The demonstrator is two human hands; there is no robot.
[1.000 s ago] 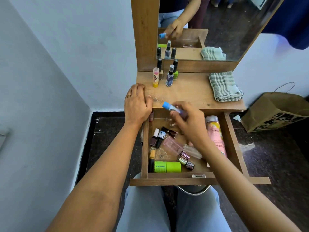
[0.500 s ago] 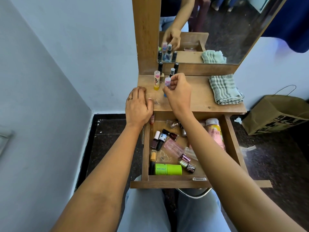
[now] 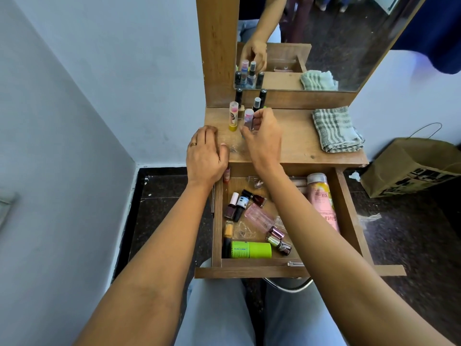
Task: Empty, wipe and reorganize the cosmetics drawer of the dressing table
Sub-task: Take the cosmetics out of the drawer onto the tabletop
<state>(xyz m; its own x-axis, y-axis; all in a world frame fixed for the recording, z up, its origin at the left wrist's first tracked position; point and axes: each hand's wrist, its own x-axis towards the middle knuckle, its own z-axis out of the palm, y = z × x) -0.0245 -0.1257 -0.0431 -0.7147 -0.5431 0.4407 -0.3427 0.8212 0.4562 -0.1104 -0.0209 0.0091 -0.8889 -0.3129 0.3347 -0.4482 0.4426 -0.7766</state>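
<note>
Several out: small bottles [image 3: 262, 95] are stood at the back of the desk [image 3: 299, 141].
Right grip [image 3: 264, 138]: curled round a clear-capped tube [image 3: 248, 117], held upright beside a yellow-based tube [image 3: 233, 117].
Left grip [image 3: 205, 156]: laid flat on the desk's front corner, nothing held.
Drawer [image 3: 216, 221]: pulled open; a green tube [image 3: 250, 249], pink bottle [image 3: 321, 201] and nail polishes [image 3: 230, 208] are left inside.
Remaining: emptying is judged barely begun; wiping and reorganizing are not yet done.
Around: a folded cloth [image 3: 335, 129] is laid ready; the drawer is crossed by the right forearm.
</note>
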